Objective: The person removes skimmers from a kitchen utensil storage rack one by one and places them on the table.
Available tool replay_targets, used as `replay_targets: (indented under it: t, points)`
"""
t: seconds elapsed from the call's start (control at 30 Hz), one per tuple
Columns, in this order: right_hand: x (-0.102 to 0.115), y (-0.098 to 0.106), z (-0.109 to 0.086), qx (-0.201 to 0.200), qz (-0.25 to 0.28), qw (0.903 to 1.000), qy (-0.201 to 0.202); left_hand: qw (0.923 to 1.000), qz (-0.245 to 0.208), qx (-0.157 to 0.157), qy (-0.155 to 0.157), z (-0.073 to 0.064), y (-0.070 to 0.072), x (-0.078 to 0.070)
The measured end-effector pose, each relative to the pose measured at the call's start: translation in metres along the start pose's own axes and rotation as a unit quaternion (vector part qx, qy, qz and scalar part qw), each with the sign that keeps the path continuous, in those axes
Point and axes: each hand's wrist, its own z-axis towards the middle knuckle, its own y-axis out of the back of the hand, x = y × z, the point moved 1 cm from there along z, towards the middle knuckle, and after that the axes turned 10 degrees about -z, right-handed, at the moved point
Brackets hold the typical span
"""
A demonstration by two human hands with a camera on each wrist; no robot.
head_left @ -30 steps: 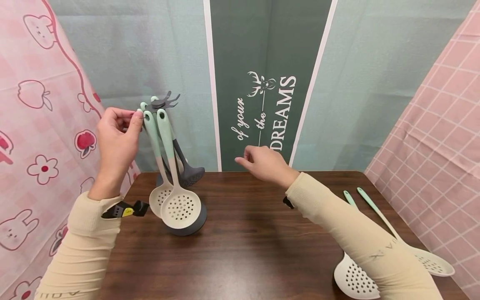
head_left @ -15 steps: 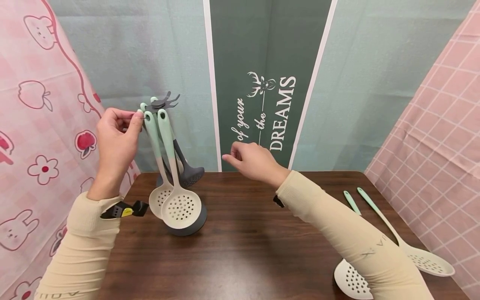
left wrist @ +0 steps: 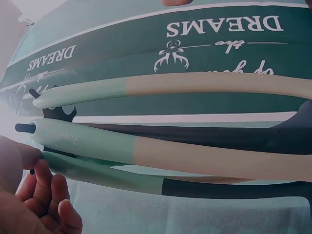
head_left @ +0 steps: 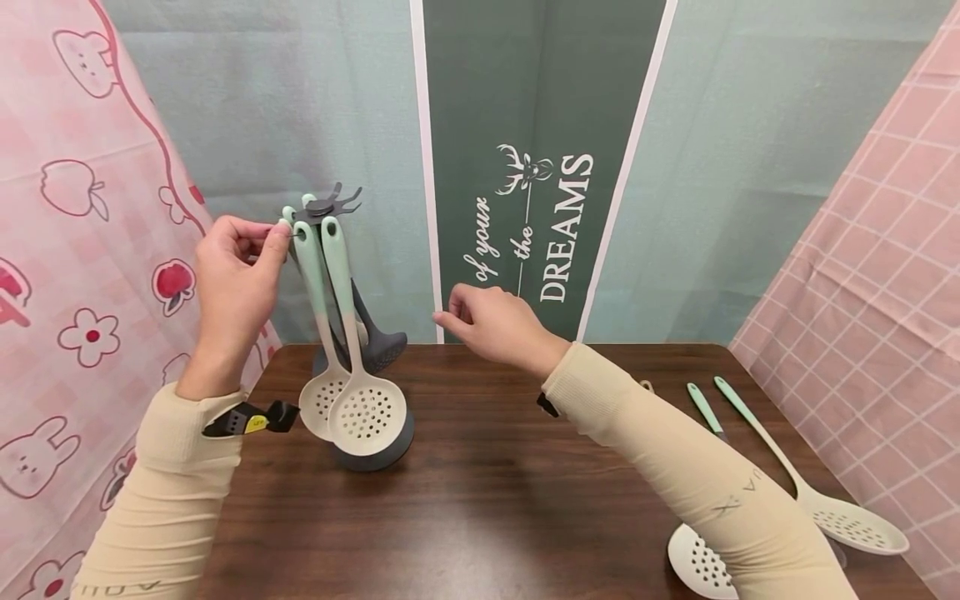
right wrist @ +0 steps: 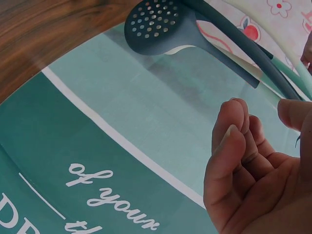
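Note:
At the left of the head view, a dark grey hook-topped stand carries several hanging kitchen utensils with mint-green handles. My left hand pinches a handle end at the stand's top; the left wrist view shows it belongs to a dark-shafted green-handled utensil, its head hidden. In front hang a white skimmer and a second white perforated utensil partly behind it. A dark grey skimmer hangs on the side facing my right hand, which hovers right of the stand, fingers loosely curled around nothing.
The stand's round grey base rests on a brown wooden table. At the right lie a long white slotted spoon and a white skimmer partly under my right sleeve. Another green handle lies beside them.
My right hand has moved left, nearer the stand. The hanging white skimmer in front has shifted slightly right. My left hand keeps its pinch at the top.

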Motion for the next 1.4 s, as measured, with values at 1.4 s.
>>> replay_targets:
  t: [1.4]
  points:
    - [0.040,-0.019,0.022,0.020,0.008,0.9992,0.035,0.9994,-0.021,-0.012,-0.023,-0.007,-0.006,-0.007]
